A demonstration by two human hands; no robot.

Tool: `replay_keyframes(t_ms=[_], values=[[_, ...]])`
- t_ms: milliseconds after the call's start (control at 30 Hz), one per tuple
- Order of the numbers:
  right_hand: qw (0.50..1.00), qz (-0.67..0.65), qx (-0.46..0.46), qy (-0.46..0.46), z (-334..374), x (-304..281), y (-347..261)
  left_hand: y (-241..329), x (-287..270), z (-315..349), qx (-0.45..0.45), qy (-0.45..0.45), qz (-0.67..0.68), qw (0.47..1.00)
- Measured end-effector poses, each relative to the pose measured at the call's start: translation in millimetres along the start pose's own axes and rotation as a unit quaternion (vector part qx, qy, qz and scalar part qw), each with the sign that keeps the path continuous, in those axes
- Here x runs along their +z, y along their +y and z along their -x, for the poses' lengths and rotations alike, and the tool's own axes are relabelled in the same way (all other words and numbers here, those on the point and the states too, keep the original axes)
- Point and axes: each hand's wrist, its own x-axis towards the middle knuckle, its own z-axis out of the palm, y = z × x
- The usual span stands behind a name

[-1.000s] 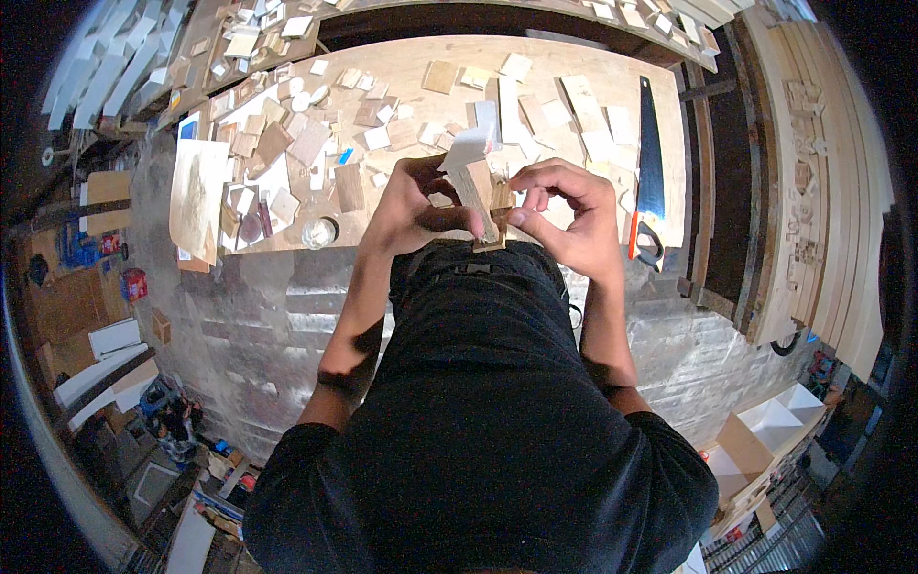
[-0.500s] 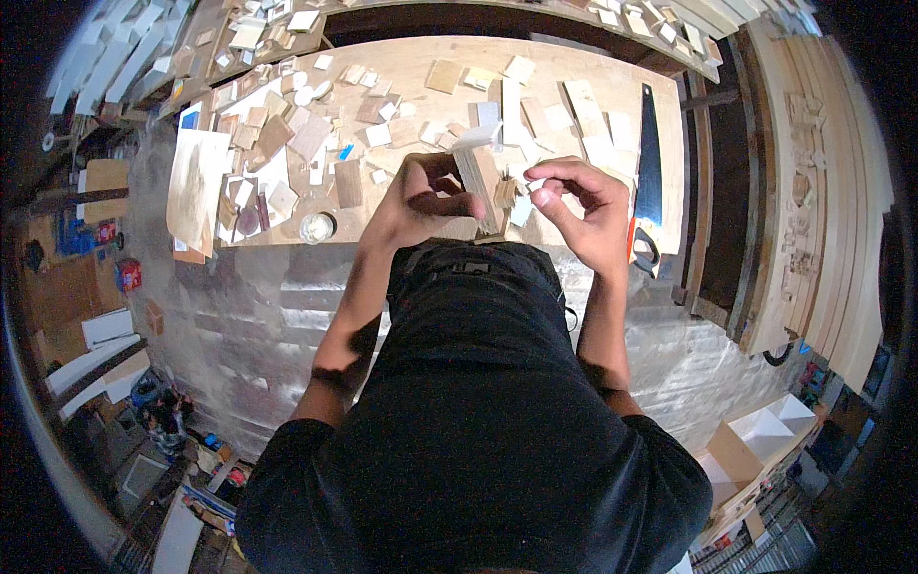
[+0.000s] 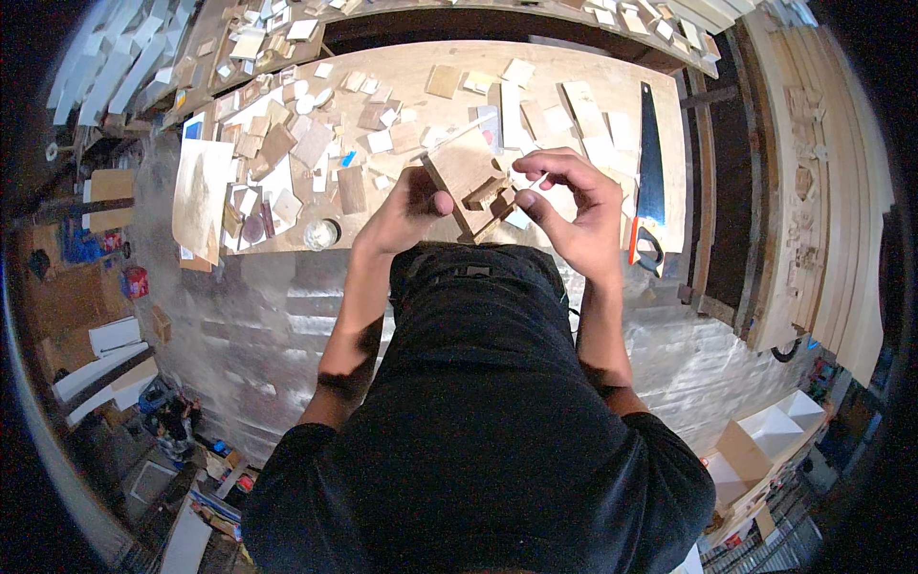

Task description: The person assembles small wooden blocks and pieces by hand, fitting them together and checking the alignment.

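Note:
My left hand point(image 3: 394, 218) is closed on the left edge of a small wooden assembly point(image 3: 463, 165), a tilted thin panel with a little block and narrow strips standing on it. It is held up above the near edge of the workbench point(image 3: 535, 59). At the assembly's right side, my right hand point(image 3: 581, 206) pinches a small pale wood piece point(image 3: 541, 180) between thumb and fingers. The piece is close to the assembly; whether they touch I cannot tell.
A handsaw point(image 3: 651, 158) with an orange-and-black handle lies at the bench's right. Many wood offcuts point(image 3: 311, 142) cover its left side, with a round jar point(image 3: 321, 233) near the front edge. Stacked long boards point(image 3: 841, 191) stand at the far right.
My left hand has turned the assembly so its panel face and small block now show more fully. My right hand has moved slightly left, still pinching the small piece.

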Motion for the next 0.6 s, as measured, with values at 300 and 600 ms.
replay_keyframes(t_ms=[300, 600], values=[[0.997, 0.064, -0.020, -0.023, -0.4, 0.4, -22.2, 29.7, 21.5, -3.5, 0.069, -0.007, 0.082, 0.994], [0.992, 0.116, -0.045, 0.010, 3.2, 8.8, -23.1, 32.7, 19.6, -0.3, -0.005, 0.007, -0.007, 1.000]])
